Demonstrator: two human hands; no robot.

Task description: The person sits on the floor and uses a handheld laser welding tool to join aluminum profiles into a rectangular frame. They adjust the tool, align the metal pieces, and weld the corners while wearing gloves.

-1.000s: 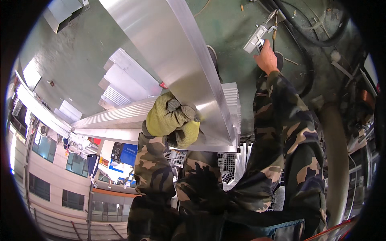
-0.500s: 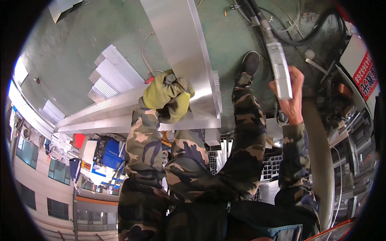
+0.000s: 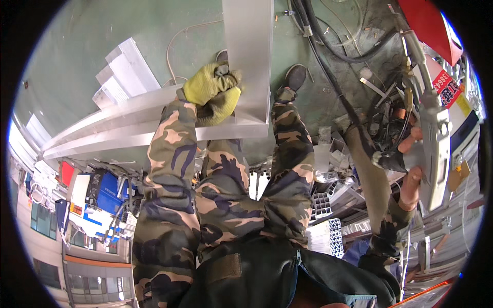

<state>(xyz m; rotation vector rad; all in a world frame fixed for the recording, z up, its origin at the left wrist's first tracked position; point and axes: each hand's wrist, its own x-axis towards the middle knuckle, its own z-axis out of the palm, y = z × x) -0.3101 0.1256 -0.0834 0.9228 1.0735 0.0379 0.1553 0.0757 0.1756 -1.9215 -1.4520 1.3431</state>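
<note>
My left hand (image 3: 213,95), in a yellow-green glove with a grey patch, is closed at the inner corner of a silver metal frame (image 3: 246,61). What its curled fingers hold, if anything, is hidden. The frame's broad bar runs away from me, and its long rail stretches left across my left forearm. Out to the right, my bare right hand (image 3: 411,169) is wrapped around the grip of a pale grey handheld welding gun (image 3: 439,154). The gun's narrow nozzle end points away from me, and a thick black cable joins its grip.
Flat metal pieces (image 3: 126,74) lie on the green floor at left. Black cables (image 3: 328,66) loop over the floor at far right. Stacked metal profiles (image 3: 328,236) stand beside my right leg. A blue machine (image 3: 109,190) is at lower left, a red panel (image 3: 431,25) at upper right.
My right hand has swung the welding gun to the right and nearer, away from the frame. The view has shifted, while my left hand keeps its place on the frame.
</note>
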